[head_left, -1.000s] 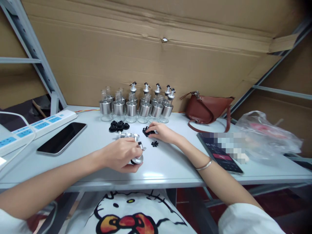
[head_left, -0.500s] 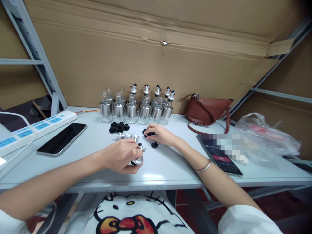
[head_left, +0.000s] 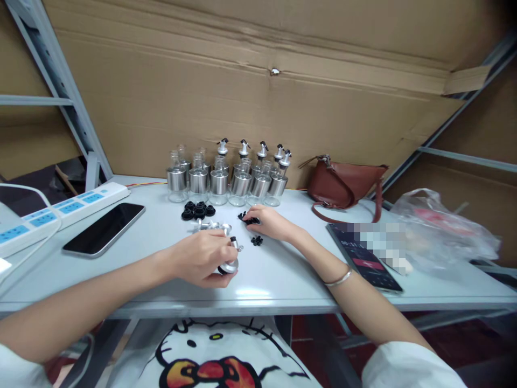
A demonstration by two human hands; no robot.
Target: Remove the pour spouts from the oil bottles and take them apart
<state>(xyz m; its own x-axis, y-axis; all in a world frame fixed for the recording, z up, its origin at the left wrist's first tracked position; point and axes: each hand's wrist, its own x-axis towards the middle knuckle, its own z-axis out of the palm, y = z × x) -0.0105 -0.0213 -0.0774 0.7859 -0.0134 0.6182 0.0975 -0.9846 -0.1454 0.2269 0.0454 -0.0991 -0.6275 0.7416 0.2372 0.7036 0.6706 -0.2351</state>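
Here's the left hand [head_left: 204, 258], low over the near part of the table [head_left: 291, 280], fingers curled firmly around a silver pourer [head_left: 231, 265], its flared base poking out towards the near right. Over to the right and farther off, the right hand [head_left: 269, 222] has its fingers bent down onto a pile of small black parts [head_left: 243, 216]; whether they pinch one, I can't tell. Just nearer than that pile sits a smaller black cluster [head_left: 257, 240]. Look just beyond the left hand: loose silver spouts [head_left: 210, 225] lying on their sides, with black stoppers [head_left: 198, 210] heaped farther back. And along the far side stand the glass bottles [head_left: 219, 183], silver-banded, several in the back row topped with pourers, a brown bag [head_left: 347, 186] to their right.
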